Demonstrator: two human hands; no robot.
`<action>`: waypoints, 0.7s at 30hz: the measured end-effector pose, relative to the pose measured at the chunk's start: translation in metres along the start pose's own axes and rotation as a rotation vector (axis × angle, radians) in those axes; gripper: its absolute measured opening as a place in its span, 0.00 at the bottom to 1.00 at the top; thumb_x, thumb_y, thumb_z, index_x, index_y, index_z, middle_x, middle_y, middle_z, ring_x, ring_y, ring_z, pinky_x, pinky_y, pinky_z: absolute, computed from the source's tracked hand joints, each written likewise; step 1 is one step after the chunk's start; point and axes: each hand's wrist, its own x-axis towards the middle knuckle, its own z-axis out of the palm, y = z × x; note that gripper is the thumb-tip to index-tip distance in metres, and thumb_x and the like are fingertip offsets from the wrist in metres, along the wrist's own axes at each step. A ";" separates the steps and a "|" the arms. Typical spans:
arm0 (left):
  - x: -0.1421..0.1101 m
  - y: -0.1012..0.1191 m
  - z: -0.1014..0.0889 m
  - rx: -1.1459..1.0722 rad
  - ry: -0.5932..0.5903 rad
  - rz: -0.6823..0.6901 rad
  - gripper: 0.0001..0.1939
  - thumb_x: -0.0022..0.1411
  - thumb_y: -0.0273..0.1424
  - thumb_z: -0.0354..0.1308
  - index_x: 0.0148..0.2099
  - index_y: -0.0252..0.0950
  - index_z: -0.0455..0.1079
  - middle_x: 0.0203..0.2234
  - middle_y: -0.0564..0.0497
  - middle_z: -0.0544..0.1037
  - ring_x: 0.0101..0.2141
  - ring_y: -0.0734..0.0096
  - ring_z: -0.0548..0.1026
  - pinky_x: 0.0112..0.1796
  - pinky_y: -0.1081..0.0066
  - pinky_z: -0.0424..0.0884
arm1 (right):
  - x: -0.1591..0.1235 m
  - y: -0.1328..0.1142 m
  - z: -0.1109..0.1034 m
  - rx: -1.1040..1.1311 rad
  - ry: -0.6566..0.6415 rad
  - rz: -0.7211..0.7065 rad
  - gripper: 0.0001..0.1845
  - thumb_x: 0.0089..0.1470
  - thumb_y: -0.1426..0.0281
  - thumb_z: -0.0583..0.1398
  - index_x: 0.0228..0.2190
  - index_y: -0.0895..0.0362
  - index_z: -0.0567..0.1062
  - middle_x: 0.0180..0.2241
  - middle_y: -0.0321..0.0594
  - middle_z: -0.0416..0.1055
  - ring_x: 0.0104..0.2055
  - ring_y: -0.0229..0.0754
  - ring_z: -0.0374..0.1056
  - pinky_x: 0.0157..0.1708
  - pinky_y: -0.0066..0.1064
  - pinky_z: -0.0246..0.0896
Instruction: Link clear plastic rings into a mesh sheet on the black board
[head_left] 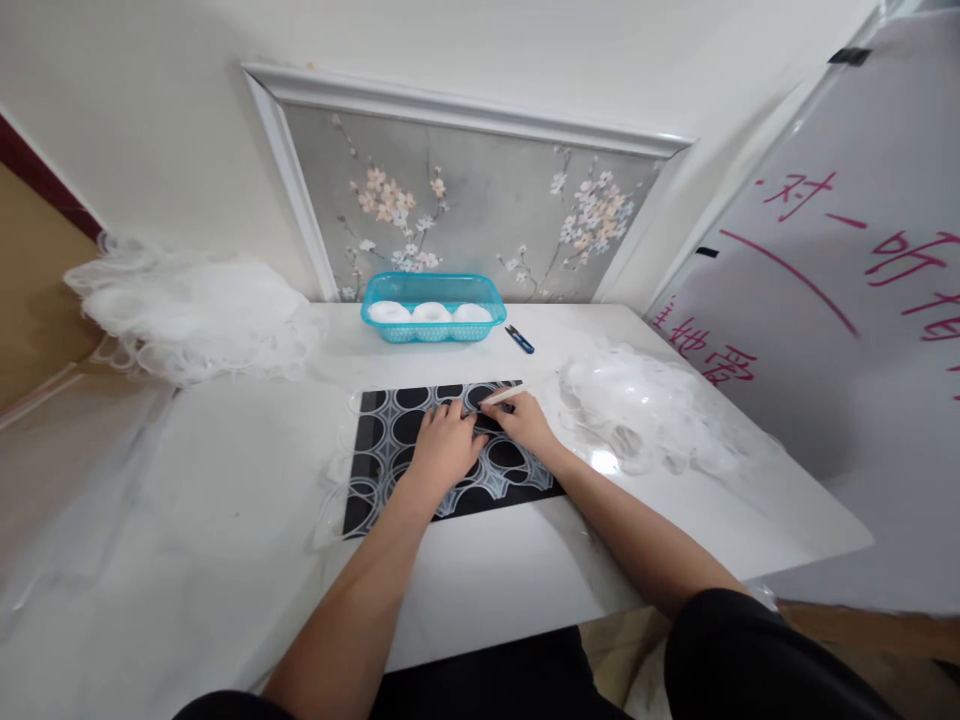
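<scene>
A black mat (367, 430) lies on the white table, with a clear sheet of ring-shaped cut-outs (405, 398) over it. My left hand (448, 440) rests on this sheet near its middle, fingers apart and pressing down. Just to its right, my right hand (525, 422) is closed around a slim white pen-shaped tool (504, 394). The tool slants toward the sheet between my hands; its tip is too small to make out, so its exact kind is unclear. Part of the sheet is hidden beneath both hands.
Behind the mat stands a blue plastic basket (433, 333) holding three white round pieces. Dark blue thread snips (520, 340) lie beside it. Clear plastic scraps (637, 405) are heaped at right, and a larger white pile (195, 310) sits at left. A whiteboard (840, 400) borders the right side.
</scene>
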 end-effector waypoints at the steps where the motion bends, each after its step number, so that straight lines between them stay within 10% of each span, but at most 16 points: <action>1: 0.000 0.000 0.000 0.003 0.000 0.000 0.18 0.64 0.39 0.54 0.53 0.35 0.70 0.46 0.43 0.70 0.47 0.56 0.68 0.50 0.58 0.62 | 0.000 -0.001 0.000 -0.009 0.002 -0.007 0.06 0.52 0.70 0.60 0.30 0.56 0.78 0.34 0.40 0.78 0.39 0.45 0.73 0.42 0.35 0.65; 12: 0.004 -0.001 0.006 -0.035 0.017 -0.048 0.13 0.64 0.37 0.53 0.48 0.41 0.72 0.48 0.46 0.70 0.50 0.54 0.66 0.51 0.52 0.59 | -0.003 -0.016 0.003 -0.700 -0.056 -0.337 0.13 0.50 0.78 0.55 0.35 0.53 0.76 0.31 0.42 0.76 0.54 0.50 0.59 0.60 0.48 0.35; 18: 0.003 -0.007 0.009 -0.125 0.049 -0.013 0.16 0.65 0.39 0.53 0.51 0.40 0.72 0.47 0.47 0.72 0.50 0.57 0.67 0.54 0.53 0.58 | 0.065 -0.020 -0.053 -0.414 0.664 0.109 0.13 0.54 0.70 0.52 0.33 0.58 0.77 0.35 0.48 0.76 0.46 0.54 0.64 0.51 0.51 0.49; 21: 0.004 -0.007 0.013 -0.185 0.034 0.088 0.19 0.66 0.41 0.52 0.55 0.40 0.69 0.49 0.48 0.72 0.50 0.61 0.67 0.54 0.60 0.59 | 0.069 -0.025 -0.062 -0.165 0.654 0.054 0.13 0.52 0.65 0.54 0.31 0.57 0.76 0.34 0.46 0.76 0.42 0.51 0.68 0.47 0.42 0.56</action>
